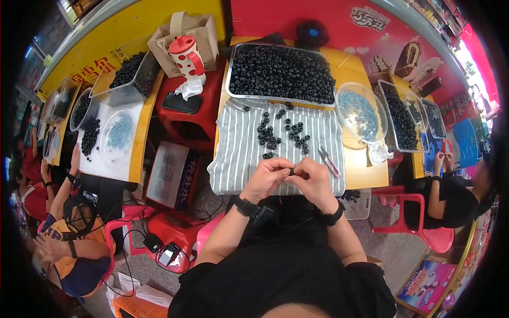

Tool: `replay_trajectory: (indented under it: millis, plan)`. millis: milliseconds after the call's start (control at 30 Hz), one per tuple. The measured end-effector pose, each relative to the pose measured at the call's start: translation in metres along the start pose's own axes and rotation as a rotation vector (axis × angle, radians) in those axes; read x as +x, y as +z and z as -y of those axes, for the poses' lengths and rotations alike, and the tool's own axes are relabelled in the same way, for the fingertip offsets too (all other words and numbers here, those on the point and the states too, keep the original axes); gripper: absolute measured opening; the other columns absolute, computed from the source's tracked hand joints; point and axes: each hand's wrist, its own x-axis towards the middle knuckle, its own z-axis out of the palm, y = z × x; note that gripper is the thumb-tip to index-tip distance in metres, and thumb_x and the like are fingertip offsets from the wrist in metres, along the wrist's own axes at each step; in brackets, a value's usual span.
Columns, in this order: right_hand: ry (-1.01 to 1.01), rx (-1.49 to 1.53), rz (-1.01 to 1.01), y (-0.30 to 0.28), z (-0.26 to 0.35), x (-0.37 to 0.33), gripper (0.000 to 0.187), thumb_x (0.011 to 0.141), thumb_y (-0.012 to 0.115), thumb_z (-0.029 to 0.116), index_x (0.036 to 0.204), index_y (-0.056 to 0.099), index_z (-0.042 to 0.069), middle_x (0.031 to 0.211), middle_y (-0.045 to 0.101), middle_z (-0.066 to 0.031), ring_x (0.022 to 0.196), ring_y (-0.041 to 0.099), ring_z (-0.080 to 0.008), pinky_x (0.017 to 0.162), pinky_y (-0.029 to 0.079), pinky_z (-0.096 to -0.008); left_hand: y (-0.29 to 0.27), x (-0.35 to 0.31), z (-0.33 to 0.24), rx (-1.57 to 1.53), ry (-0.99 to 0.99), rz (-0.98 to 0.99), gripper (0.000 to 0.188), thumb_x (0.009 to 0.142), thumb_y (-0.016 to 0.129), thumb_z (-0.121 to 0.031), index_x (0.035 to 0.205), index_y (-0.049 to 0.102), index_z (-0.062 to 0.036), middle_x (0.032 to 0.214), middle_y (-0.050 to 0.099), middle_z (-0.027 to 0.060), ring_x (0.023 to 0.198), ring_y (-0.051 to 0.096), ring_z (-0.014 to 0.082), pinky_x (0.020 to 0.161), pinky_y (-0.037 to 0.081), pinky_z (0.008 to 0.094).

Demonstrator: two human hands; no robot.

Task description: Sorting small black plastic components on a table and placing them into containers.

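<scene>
My left hand (266,178) and my right hand (314,182) meet over the near edge of a grey-and-white striped cloth (233,153). Their fingertips pinch together around a small black ring-like piece (291,171), mostly covered by the fingers. Just beyond, loose black round pieces (269,139) with holes lie in two rough groups on the cloth. To the right of these rests a pair of thread snips (329,162). At the back, a clear tray (281,99) is heaped with more black pieces. A round clear tub (385,127) to its right holds small bluish transparent pieces (358,114).
On the left, a red stool (179,121) carries a spotted tumbler (186,57), a paper bag (209,32), crumpled tissue and a dark phone (181,102). Crumpled tissue (379,153) lies at the table's right edge. Other people sit at similar tables on both sides. Cables trail across the lower left.
</scene>
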Motion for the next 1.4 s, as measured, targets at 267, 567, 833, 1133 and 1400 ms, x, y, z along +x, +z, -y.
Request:
replay_trajectory:
  millis: [267, 567, 833, 1133, 1400]
  plan:
    - [-0.128, -0.091, -0.030, 0.005, 0.001, -0.002, 0.017, 0.073, 0.077, 0.000, 0.078, 0.061, 0.001, 0.071, 0.055, -0.0079, 0.058, 0.057, -0.0181, 0.051, 0.044, -0.0302, 0.001, -0.002, -0.003, -0.078, -0.022, -0.009, 0.020, 0.092, 0.057, 0.003, 0.112, 0.061, 0.0059, 0.102, 0.066, 0.0111, 0.092, 0.065, 0.0164, 0.080, 0.054, 0.0265]
    - [-0.124, 0.045, -0.091, 0.010, 0.007, -0.006, 0.013, 0.076, 0.072, -0.006, 0.086, 0.064, -0.002, 0.078, 0.062, -0.0094, 0.065, 0.063, -0.0169, 0.058, 0.051, -0.0263, -0.004, -0.001, -0.001, -0.082, -0.016, -0.002, 0.018, 0.093, 0.058, 0.002, 0.110, 0.062, 0.0045, 0.101, 0.065, 0.0099, 0.089, 0.064, 0.0156, 0.079, 0.054, 0.0267]
    - [0.030, 0.136, 0.020, -0.002, -0.003, -0.006, 0.022, 0.076, 0.071, -0.007, 0.096, 0.066, 0.000, 0.076, 0.060, -0.0075, 0.063, 0.058, -0.0135, 0.054, 0.045, -0.0241, 0.000, 0.000, -0.002, -0.074, 0.000, 0.040, 0.023, 0.092, 0.059, 0.002, 0.114, 0.060, 0.0041, 0.104, 0.066, 0.0102, 0.090, 0.065, 0.0162, 0.079, 0.054, 0.0272]
    - [-0.052, 0.049, 0.202, -0.010, 0.004, 0.003, 0.033, 0.075, 0.071, -0.004, 0.108, 0.066, 0.001, 0.080, 0.063, -0.0108, 0.071, 0.062, -0.0232, 0.063, 0.048, -0.0301, 0.003, -0.004, -0.007, -0.032, -0.011, 0.042, 0.039, 0.090, 0.062, 0.000, 0.128, 0.052, 0.0028, 0.104, 0.066, 0.0090, 0.091, 0.065, 0.0143, 0.080, 0.056, 0.0290]
    - [-0.273, 0.050, 0.121, -0.003, -0.018, 0.006, 0.031, 0.073, 0.069, -0.005, 0.104, 0.066, -0.002, 0.082, 0.067, -0.0146, 0.073, 0.066, -0.0294, 0.064, 0.051, -0.0339, -0.005, -0.001, 0.000, -0.032, -0.013, 0.042, 0.037, 0.091, 0.059, 0.003, 0.127, 0.052, 0.0031, 0.108, 0.065, 0.0109, 0.093, 0.065, 0.0178, 0.079, 0.056, 0.0295]
